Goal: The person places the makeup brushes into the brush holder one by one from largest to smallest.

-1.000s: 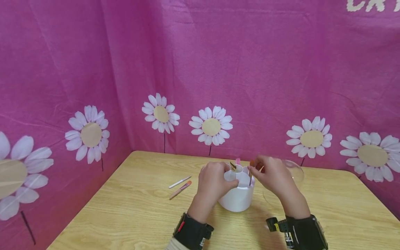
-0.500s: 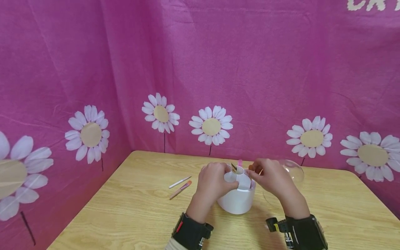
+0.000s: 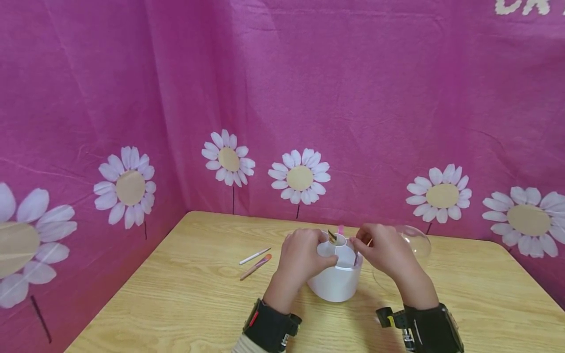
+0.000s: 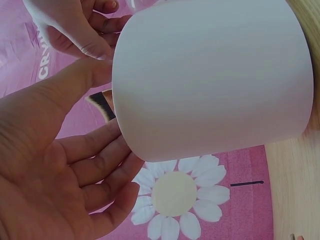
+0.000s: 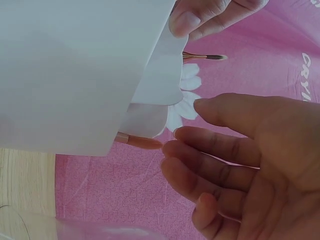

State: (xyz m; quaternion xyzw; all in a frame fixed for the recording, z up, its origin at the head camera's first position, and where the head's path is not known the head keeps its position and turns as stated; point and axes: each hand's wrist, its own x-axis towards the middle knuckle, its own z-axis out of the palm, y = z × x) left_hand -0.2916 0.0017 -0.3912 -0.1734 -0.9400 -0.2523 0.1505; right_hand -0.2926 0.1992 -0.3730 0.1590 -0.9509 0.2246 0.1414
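Note:
A white round brush holder [image 3: 335, 287] with inner compartments stands on the table. My left hand [image 3: 302, 252] grips its rim, thumb on the near side and fingers at the left. Beyond the rim, a makeup brush with dark bristles [image 4: 102, 106] shows in the left wrist view. At the holder's right side, a brush with an orange tip [image 5: 142, 142] pokes out of a compartment. My right hand [image 5: 240, 155] is beside that tip, thumb apart from the loosely bent fingers, which are at or very near it. A thin brush [image 5: 215, 57] also sticks out of the holder.
Two brushes lie on the wooden table [image 3: 185, 304] at left: a white-handled one [image 3: 255, 256] and an orange-tipped one [image 3: 256, 267]. A clear dome [image 3: 417, 242] is behind my right hand. A pink daisy-print cloth [image 3: 362, 98] hangs behind and to the left.
My right hand has lowered the orange-tipped brush into the holder's right side and let go of it. My left hand keeps its grip on the rim; the holder has shifted slightly.

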